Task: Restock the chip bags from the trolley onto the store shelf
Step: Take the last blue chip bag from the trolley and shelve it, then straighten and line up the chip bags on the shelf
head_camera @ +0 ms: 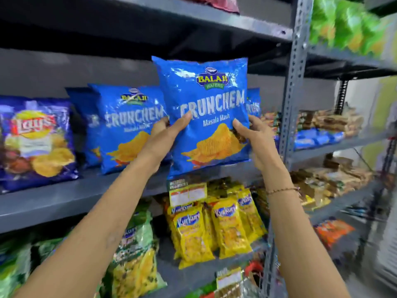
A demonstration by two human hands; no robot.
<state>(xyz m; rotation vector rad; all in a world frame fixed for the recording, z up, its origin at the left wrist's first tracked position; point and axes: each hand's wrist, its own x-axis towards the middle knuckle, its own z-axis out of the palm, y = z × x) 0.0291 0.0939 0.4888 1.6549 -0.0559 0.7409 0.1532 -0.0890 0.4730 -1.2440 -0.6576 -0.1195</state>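
A blue Crunchem chip bag [204, 93] is held upright in front of the grey middle shelf [64, 196], its bottom edge just past the shelf's front lip. My left hand [163, 136] grips its lower left side and my right hand [255, 140] grips its lower right side. More blue Crunchem bags [124, 125] stand on the shelf behind and to the left, and another one [254, 104] peeks out on the right. The trolley is not in view.
A dark blue Lay's bag [36, 143] stands at the shelf's left end. Yellow Kurkure bags [214, 229] and green bags [133, 254] fill the shelf below. A perforated grey upright post [294, 82] borders the bay on the right, with packed shelves beyond it.
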